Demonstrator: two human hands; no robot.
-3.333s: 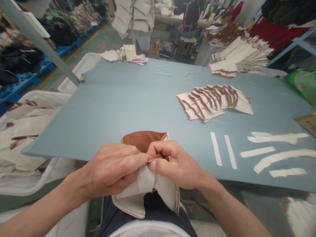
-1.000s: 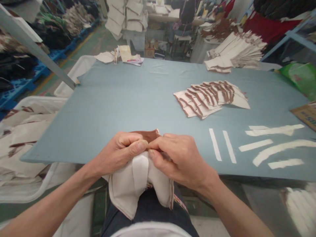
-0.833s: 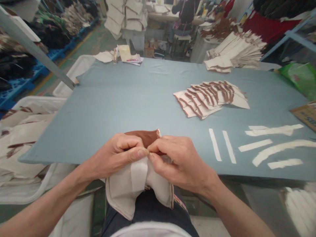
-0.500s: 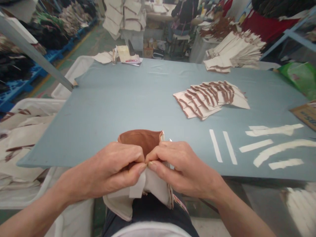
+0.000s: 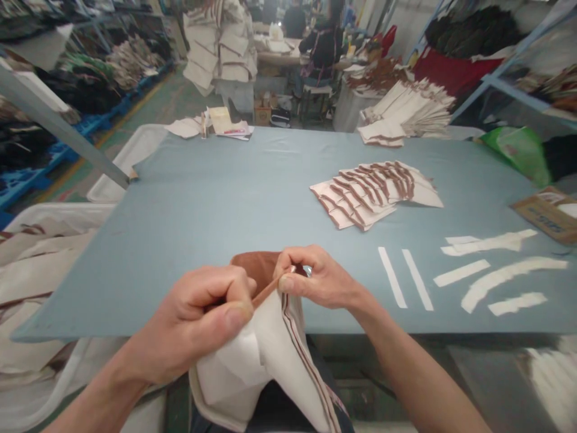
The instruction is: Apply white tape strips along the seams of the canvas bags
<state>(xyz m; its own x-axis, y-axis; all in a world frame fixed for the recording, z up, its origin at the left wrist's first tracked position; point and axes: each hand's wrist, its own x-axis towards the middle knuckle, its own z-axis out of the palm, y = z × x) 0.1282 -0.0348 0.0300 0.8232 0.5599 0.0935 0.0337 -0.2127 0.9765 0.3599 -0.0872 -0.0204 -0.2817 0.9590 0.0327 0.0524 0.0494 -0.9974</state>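
Observation:
A cream fabric piece (image 5: 270, 337) with a brown lining and a striped side seam hangs over my lap at the table's front edge. My left hand (image 5: 211, 313) is closed on its top edge at the left, thumb on the outside. My right hand (image 5: 315, 279) pinches the same edge near the side seam, where a small shiny metallic thing shows by the fingers. Between the hands the brown-trimmed edge runs taut. A white strip (image 5: 247, 355) lies against the cream outer face, below my left hand.
On the blue-grey table (image 5: 202, 198) lie overlapping cream pieces with brown edges (image 5: 365, 192), white strips (image 5: 392, 276) at the right and a cardboard box (image 5: 547, 213). A white bin of fabric (image 5: 40, 264) stands left. A person (image 5: 322, 51) sits beyond the table.
My hands were together at the edge's middle; now they are apart, the right one by the side seam, the left one lower and further left. The view has tilted up slightly.

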